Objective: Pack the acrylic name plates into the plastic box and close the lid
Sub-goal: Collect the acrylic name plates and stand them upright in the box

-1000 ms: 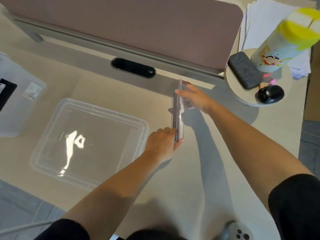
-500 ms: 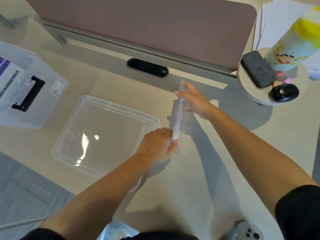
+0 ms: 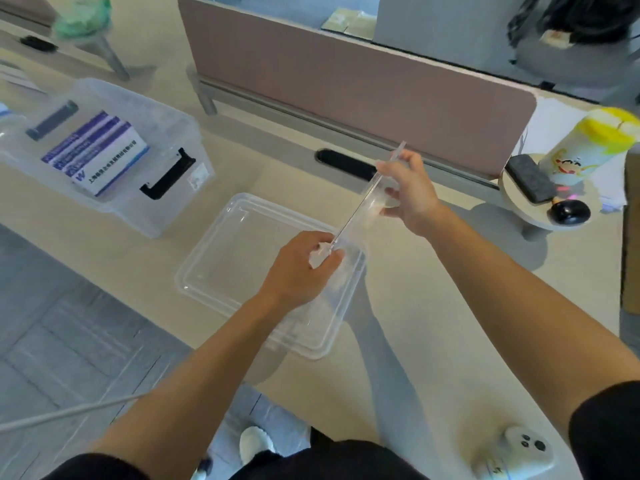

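Observation:
A clear acrylic name plate (image 3: 363,206), seen edge-on, hangs above the desk between both hands. My left hand (image 3: 298,271) grips its near end and my right hand (image 3: 408,195) grips its far end. Its near end is over the right side of the clear lid (image 3: 228,258), which lies flat on the desk. The clear plastic box (image 3: 162,216) with black latches stands at the left. Several name plates with purple and white printed inserts (image 3: 100,154) lie inside it.
A brown divider panel (image 3: 346,84) runs along the desk's far edge, with a black cable slot (image 3: 346,164) below it. A round stand (image 3: 519,209) at the right carries a black eraser, a mouse and a yellow-topped tumbler (image 3: 585,147). A white controller (image 3: 519,452) lies at the near right.
Both hands have lifted the name plate off the desk and carried it left, over the lid's right side. The view has swung left, bringing the plastic box into sight.

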The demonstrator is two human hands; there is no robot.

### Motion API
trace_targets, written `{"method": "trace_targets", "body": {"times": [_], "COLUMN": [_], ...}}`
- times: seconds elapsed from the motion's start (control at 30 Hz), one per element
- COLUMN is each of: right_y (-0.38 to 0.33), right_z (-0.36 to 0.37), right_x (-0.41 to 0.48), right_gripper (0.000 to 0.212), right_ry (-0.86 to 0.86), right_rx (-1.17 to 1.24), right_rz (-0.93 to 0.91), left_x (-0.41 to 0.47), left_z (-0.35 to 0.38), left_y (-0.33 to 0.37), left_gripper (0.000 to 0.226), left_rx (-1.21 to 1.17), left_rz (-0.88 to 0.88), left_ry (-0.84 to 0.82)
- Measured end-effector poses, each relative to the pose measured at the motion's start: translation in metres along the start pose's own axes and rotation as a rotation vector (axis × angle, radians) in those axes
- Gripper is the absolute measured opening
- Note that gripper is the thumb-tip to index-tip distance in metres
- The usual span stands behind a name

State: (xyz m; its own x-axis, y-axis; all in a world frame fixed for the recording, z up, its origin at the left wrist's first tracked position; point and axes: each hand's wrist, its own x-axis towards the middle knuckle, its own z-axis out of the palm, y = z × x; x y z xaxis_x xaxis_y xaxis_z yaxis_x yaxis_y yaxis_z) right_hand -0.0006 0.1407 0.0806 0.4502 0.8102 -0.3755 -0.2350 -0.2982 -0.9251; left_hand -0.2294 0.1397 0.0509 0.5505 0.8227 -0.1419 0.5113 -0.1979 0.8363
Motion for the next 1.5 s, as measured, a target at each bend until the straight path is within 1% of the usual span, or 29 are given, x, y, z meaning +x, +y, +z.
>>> {"method": "trace_targets", "body": {"times": [0.1, 0.2, 0.3, 0.43, 0.57, 0.67, 0.73, 0.83, 0.9, 1.07, 1.23, 1.3, 1.4, 1.5], "right_y": [-0.010, -0.013, -0.023, -0.030, -0.031, -0.035, -0.036, -0.038, -0.041, -0.049, -0.057, -0.058, -0.061, -0.061], "right_z": [0.034, 0.069, 0.120, 0.195, 0.256, 0.290, 0.308, 0.333, 0.351, 0.404, 0.459, 0.477, 0.500, 0.522], "right_x": [-0.023, -0.044, -0.071, -0.096, -0.115, -0.115, -0.106, -0.085, -0.064, 0.000, 0.054, 0.069, 0.091, 0.113], "right_gripper": [0.044, 0.043, 0.039, 0.047, 0.050, 0.057, 0.057, 0.046, 0.044, 0.044, 0.045, 0.044, 0.049, 0.038], "right_ry": [-0.011, -0.048, -0.085, -0.116, -0.153, -0.187, -0.197, -0.207, -0.205, -0.232, -0.254, -0.236, -0.228, -0.210], "right_rx": [0.025, 0.068, 0.044, 0.037, -0.016, -0.042, -0.072, -0.102, -0.105, -0.010, 0.040, 0.054, 0.067, 0.041], "right_rz": [-0.011, -0.006, -0.056, -0.115, -0.133, -0.164, -0.176, -0.179, -0.192, -0.160, -0.120, -0.119, -0.123, -0.134], "left_x": [-0.022, -0.045, -0.073, -0.112, -0.133, -0.132, -0.126, -0.108, -0.091, -0.043, 0.001, 0.016, 0.040, 0.064], "left_z": [-0.031, -0.062, -0.112, -0.184, -0.231, -0.257, -0.271, -0.291, -0.306, -0.355, -0.400, -0.413, -0.437, -0.460], "left_y": [-0.015, -0.026, -0.030, -0.048, -0.072, -0.094, -0.109, -0.127, -0.137, -0.156, -0.175, -0.182, -0.195, -0.217], "left_gripper": [0.035, 0.036, 0.059, 0.049, 0.044, 0.055, 0.056, 0.060, 0.065, 0.059, 0.069, 0.069, 0.076, 0.080], "left_rx": [-0.153, -0.177, -0.215, -0.499, -0.483, -0.541, -0.564, -0.552, -0.538, -0.468, -0.436, -0.434, -0.454, -0.459], "left_rz": [-0.085, -0.056, -0.062, -0.128, -0.088, -0.084, -0.071, -0.077, -0.086, -0.110, -0.140, -0.143, -0.138, -0.136], "left_ry": [-0.072, -0.127, -0.128, -0.117, -0.085, -0.059, -0.041, -0.004, 0.010, 0.012, 0.121, 0.115, 0.098, 0.043]}}
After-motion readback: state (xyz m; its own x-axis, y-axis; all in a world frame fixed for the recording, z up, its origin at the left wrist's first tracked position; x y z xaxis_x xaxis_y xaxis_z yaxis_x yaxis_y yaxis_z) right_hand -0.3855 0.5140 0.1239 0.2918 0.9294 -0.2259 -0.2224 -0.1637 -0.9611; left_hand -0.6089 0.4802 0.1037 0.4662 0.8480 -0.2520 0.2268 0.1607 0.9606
